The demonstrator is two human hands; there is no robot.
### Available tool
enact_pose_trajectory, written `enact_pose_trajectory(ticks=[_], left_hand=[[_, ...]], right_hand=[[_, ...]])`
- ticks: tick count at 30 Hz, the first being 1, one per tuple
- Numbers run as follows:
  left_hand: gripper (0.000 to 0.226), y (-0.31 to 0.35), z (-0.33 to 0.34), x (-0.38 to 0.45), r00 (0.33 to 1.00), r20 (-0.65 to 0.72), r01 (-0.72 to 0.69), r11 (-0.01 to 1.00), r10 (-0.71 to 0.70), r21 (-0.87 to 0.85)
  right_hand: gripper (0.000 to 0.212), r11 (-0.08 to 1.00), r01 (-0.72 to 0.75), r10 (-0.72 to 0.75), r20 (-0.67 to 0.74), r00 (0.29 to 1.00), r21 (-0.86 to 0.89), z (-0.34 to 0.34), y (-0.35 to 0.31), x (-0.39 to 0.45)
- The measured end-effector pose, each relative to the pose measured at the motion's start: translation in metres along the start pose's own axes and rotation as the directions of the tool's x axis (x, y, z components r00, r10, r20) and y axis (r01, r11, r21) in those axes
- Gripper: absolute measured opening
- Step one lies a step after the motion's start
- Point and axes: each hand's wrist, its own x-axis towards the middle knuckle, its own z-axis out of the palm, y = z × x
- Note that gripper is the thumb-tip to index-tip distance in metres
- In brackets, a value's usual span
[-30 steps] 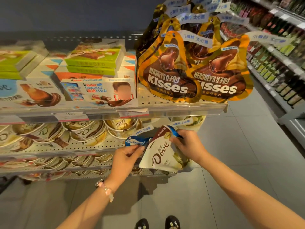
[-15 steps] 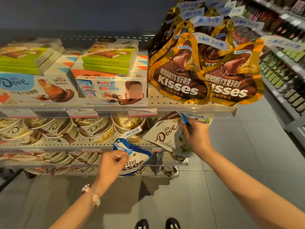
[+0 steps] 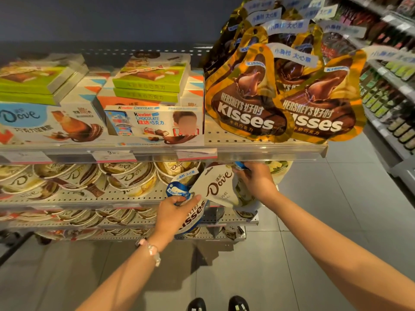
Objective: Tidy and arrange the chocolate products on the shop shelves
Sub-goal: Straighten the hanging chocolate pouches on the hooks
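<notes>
Holding blue-white Kisses pouch (image 3: pixel 190 215) in left grip (image 3: pixel 174 212); right grip (image 3: pixel 256 180) pinching Dove pouch (image 3: pixel 217 187) top, pouches overlapping.

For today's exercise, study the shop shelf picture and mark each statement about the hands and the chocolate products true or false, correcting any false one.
1. The left hand grips a white and blue Kisses pouch. True.
2. The right hand holds a gold Kisses bag. False: it grips the top of a white Dove pouch; the gold Kisses bags stand on the top shelf.
3. The Kinder Chocolate box sits to the left of the gold Kisses bags. True.
4. The round Dove tubs are on the top shelf. False: they sit on the shelves below it.
5. Both hands are empty. False: each holds a pouch.
</notes>
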Motion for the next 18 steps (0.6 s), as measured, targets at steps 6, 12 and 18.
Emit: enact_pose_trajectory(ticks=[6, 12, 18], left_hand=[[0.013, 0.007, 0.025, 0.004, 0.999, 0.029, -0.015, 0.996, 0.018, -0.085], [0.010, 0.010, 0.029, 0.010, 0.946, 0.060, -0.324, 0.914, 0.319, 0.243], [0.012, 0.006, 0.018, 0.008, 0.904, 0.052, -0.418, 0.848, 0.425, 0.325]], right_hand=[[0.014, 0.999, -0.029, 0.026, 0.121, 0.992, 0.023, -0.006, 0.004, -0.003], [0.032, 1.000, -0.029, 0.028, 0.176, 0.984, 0.004, -0.005, 0.003, 0.001], [0.033, 0.998, -0.067, 0.063, 0.217, 0.974, 0.014, -0.009, 0.003, 0.008]])
